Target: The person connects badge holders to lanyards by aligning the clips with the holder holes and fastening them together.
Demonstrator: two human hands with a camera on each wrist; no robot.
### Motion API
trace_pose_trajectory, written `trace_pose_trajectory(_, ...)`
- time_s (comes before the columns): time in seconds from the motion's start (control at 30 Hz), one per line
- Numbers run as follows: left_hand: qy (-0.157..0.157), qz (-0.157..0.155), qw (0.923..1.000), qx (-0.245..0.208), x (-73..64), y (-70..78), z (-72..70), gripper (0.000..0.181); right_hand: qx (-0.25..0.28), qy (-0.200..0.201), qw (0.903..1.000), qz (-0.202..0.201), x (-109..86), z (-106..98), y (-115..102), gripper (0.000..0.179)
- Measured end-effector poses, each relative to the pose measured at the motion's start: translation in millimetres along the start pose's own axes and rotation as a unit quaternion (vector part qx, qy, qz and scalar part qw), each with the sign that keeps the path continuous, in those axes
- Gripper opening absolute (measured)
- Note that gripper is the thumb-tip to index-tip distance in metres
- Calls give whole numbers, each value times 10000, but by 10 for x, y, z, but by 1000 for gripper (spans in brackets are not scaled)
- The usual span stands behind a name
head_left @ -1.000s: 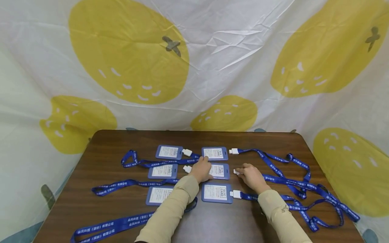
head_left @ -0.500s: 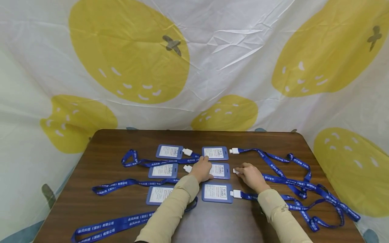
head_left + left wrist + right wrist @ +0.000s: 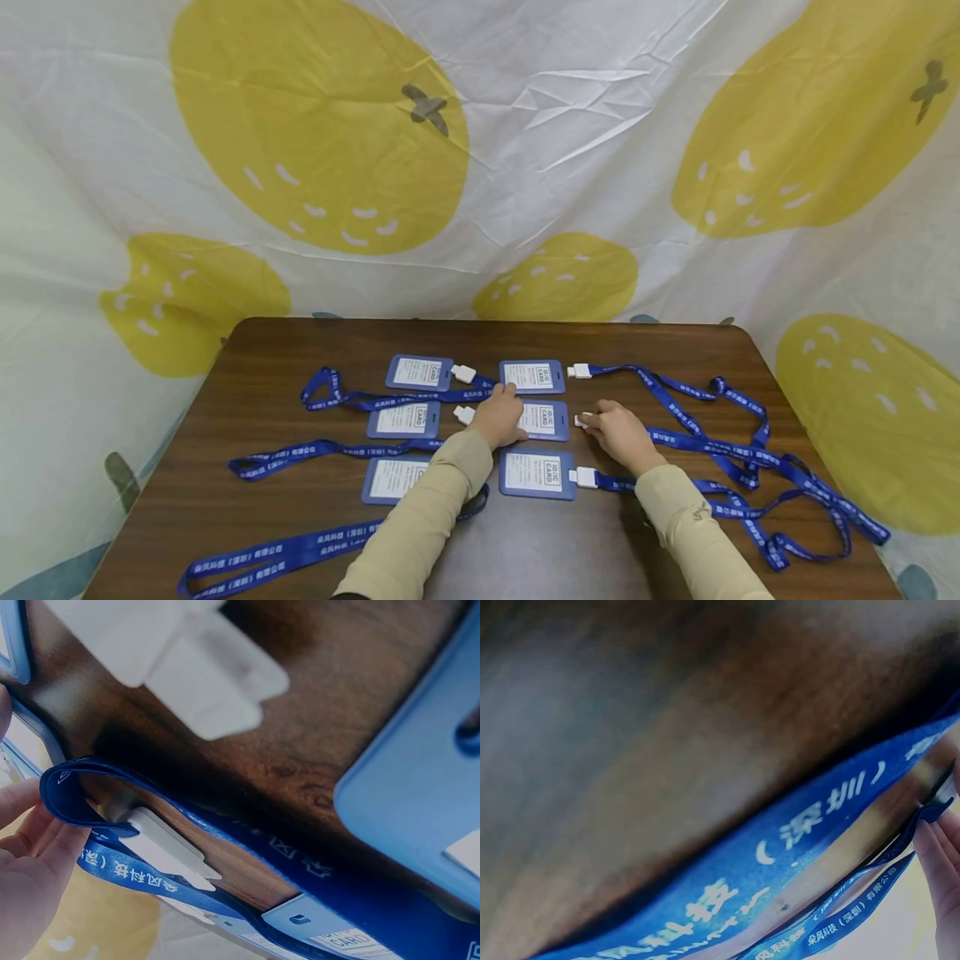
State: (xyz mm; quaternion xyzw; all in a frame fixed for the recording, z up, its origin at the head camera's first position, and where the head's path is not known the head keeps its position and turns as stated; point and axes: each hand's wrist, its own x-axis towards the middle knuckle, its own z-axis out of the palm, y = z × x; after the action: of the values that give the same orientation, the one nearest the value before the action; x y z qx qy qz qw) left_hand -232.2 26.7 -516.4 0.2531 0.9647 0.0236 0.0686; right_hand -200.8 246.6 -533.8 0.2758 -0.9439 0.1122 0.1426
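Note:
My left hand [image 3: 497, 417] grips the left end of the middle badge holder [image 3: 546, 421] in the right column, covering that end. In the left wrist view, the fingers [image 3: 56, 844] lie against a blue lanyard loop [image 3: 64, 799] beside white plastic clips [image 3: 169, 851]. To the right, my right hand [image 3: 621, 433] pinches the white clip [image 3: 580, 421] of a blue lanyard [image 3: 686, 444]. That clip points at the slotted end of the middle holder, with a small gap between them. In the right wrist view, printed lanyard [image 3: 795, 832] crosses below the hand.
Above and below lie a badge holder [image 3: 531, 377] with its clip [image 3: 578, 372] apart, and another holder [image 3: 536, 474] with its clip [image 3: 585, 477] at its end. Three more holders [image 3: 418, 372] and lanyards [image 3: 285, 457] spread leftward. A fruit-print curtain [image 3: 495, 167] backs the wooden table [image 3: 570, 550].

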Motion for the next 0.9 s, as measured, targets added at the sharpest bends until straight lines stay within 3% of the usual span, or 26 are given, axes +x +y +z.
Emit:
trace_pose_trajectory(0.33, 68, 45, 10000, -9, -33, 3, -39, 37, -73, -108, 9999, -31, 5, -3, -13, 15)
trace_pose_trajectory(0.53, -70, -42, 9999, -92, -8, 0, -30, 38, -75, -122, 9999, -97, 18, 9, -13, 15)
trace_pose_trajectory(0.57, 99, 37, 9999, -117, 50, -46, 91, 41, -52, -125, 9999, -105, 20, 10, -14, 15)
trace_pose_trajectory(0.63, 105, 37, 9999, -114, 57, -46, 94, 41, -63, -131, 9998, -122, 25, 17, -13, 15)
trace_pose_trajectory(0.77, 192, 92, 9997, -76, 39, -44, 86, 41, -61, -142, 9998, -111, 31, 24, -17, 15)
trace_pose_trajectory(0.8, 8, 14, 10000, -44, -19, 2, -35, 39, -60, -137, 9998, -105, 32, 27, -18, 15)
trace_pose_trajectory(0.9, 42, 50, 10000, -14, -24, 0, -28, 38, -126, -139, 9998, -117, 34, 32, -24, 16)
